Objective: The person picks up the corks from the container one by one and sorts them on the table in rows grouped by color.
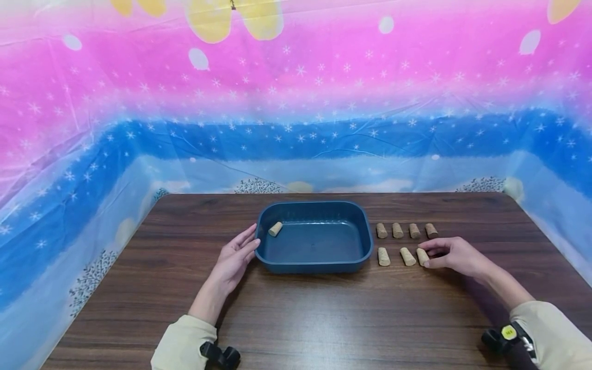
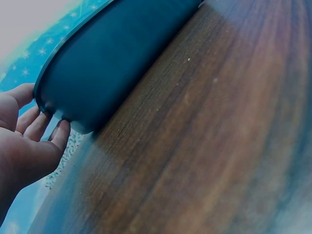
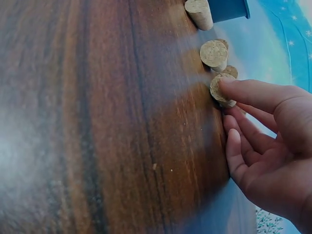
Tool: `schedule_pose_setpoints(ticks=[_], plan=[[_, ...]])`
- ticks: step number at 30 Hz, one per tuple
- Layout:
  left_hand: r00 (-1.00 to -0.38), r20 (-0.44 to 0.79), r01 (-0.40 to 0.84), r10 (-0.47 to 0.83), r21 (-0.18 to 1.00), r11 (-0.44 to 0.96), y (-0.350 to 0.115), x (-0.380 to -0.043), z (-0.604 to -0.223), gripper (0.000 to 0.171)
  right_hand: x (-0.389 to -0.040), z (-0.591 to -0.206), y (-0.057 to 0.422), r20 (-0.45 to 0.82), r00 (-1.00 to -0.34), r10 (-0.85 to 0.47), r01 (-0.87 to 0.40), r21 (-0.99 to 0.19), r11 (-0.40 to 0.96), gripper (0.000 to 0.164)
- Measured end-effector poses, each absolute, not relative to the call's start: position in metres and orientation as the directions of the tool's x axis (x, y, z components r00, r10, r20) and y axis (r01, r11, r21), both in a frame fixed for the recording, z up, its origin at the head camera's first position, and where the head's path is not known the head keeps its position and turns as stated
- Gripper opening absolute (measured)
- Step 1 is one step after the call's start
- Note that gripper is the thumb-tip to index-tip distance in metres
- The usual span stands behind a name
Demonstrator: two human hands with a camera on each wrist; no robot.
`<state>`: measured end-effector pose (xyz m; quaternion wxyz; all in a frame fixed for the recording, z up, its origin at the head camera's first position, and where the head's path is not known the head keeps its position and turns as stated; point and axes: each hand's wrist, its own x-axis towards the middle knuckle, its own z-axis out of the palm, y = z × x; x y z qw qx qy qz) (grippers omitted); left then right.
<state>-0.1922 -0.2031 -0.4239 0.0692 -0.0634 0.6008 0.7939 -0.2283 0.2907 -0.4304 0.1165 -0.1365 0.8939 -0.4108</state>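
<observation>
My right hand (image 1: 455, 257) pinches a tapered cork stopper (image 1: 423, 256) between thumb and fingers, at the right end of the front row. Two more corks stand left of it in that row, the nearer cork (image 1: 407, 256) and a farther cork (image 1: 384, 256). In the right wrist view the thumb lies on the round end of the pinched cork (image 3: 222, 91). My left hand (image 1: 236, 259) rests its fingertips against the left end of a dark blue plastic basin (image 1: 305, 267). Inside the basin, near its left wall, one cork (image 1: 275, 229) lies on its side.
Behind the front row is a back row of several corks, including a darker cork (image 1: 431, 230) at its right end. Everything rests on a brown wood-grain table (image 1: 324, 313). A pink and blue printed cloth (image 1: 296, 103) hangs around its back and sides.
</observation>
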Motion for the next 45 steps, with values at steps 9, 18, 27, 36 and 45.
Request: schedule_pose_setpoints(ticks=[9,18,27,36,45], plan=[[-0.983,-0.182,-0.185,0.038,0.945,-0.271,-0.203,-0.193,-0.424,0.052,-0.227,-0.431,0.291,-0.072,-0.936,-0.344,-0.173,-0.757,0.630,0.051],[-0.983,-0.180,-0.185,0.046,0.942,-0.280,-0.202,-0.193,-0.422,0.053,-0.228,-0.432,0.291,-0.077,-0.939,-0.337,-0.166,-0.755,0.634,0.053],[-0.982,-0.183,-0.189,0.045,0.938,-0.289,-0.202,-0.193,-0.422,0.053,-0.227,-0.430,0.292,-0.089,-0.938,-0.335,-0.149,-0.769,0.622,0.058],[-0.981,-0.189,-0.194,0.043,0.941,-0.277,-0.202,-0.192,-0.423,0.052,-0.219,-0.423,0.292,-0.039,-0.960,-0.279,-0.127,-0.823,0.554,0.053],[-0.980,-0.197,-0.197,0.028,0.942,-0.271,-0.203,-0.191,-0.423,0.052,-0.213,-0.399,0.251,0.037,-0.971,-0.238,-0.185,-0.747,0.638,0.043]])
